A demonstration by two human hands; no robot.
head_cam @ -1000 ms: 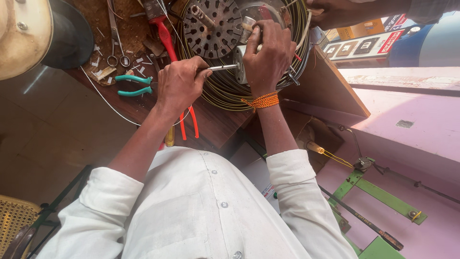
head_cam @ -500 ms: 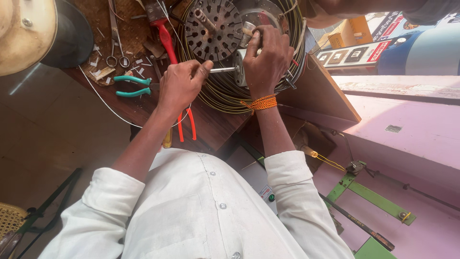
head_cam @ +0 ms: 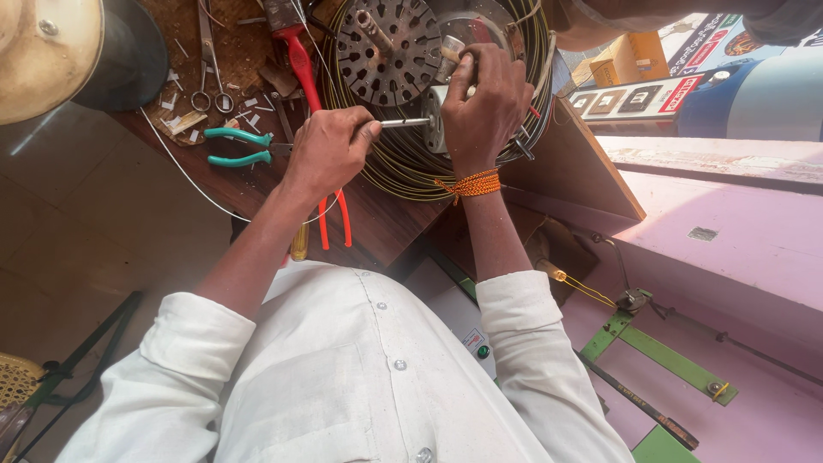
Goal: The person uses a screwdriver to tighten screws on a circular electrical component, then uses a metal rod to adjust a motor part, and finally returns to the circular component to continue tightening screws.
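While only the head view is on hand, it shows both hands at work over a wooden bench (head_cam: pixel 390 225). Left hand (head_cam: pixel 327 153) has its fingers pinched together on the near end of a thin steel shaft (head_cam: pixel 405 123), which runs level to the right into a small metal part (head_cam: pixel 435 118) gripped in the right hand (head_cam: pixel 483 110); those fingers are wrapped tight round the part, and an orange thread band (head_cam: pixel 470 183) circles that wrist. Both sit above a coil (head_cam: pixel 403 168) of dark wire that rings a round perforated metal disc (head_cam: pixel 387 51). By the look of it the shaft is stiff, smooth and likely slick, so a pinch near the end, as now, with the other hand bracing the part, seems the sound hold. I judge the part hard and fairly heavy for its bulk, best held round its body. The coil looks springy, its fine strands easily nicked, so it is better lifted by the whole bundle than by a strand. Left of the hands lie green-handled pliers (head_cam: pixel 237 147), scissors (head_cam: pixel 210 93) and a red-handled tool (head_cam: pixel 298 60); orange-handled pliers (head_cam: pixel 333 219) poke out below the left wrist.
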